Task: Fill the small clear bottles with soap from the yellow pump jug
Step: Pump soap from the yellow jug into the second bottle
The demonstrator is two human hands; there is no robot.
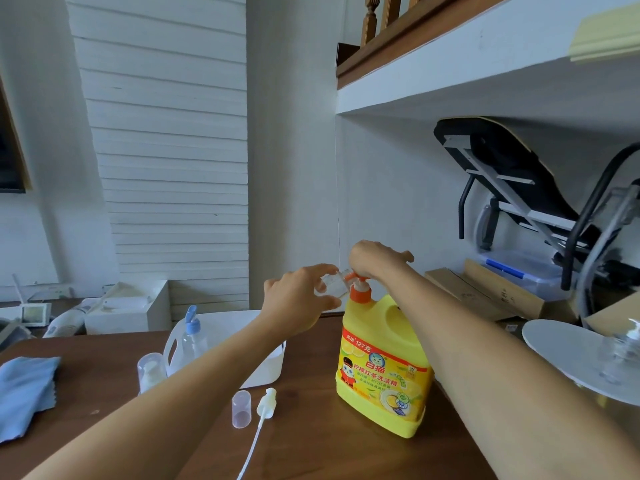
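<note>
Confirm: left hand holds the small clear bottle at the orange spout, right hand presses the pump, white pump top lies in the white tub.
Not quite: the head view shows the white pump top lying on the brown table beside a clear cap, outside the white tub. The rest is right.

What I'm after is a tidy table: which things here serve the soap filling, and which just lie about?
In use: jug, its pump under the right hand; bottle in the left hand; cap and sprayer on the table.
Lying about: cloth, basket, blue-topped bottle, chair.
</note>
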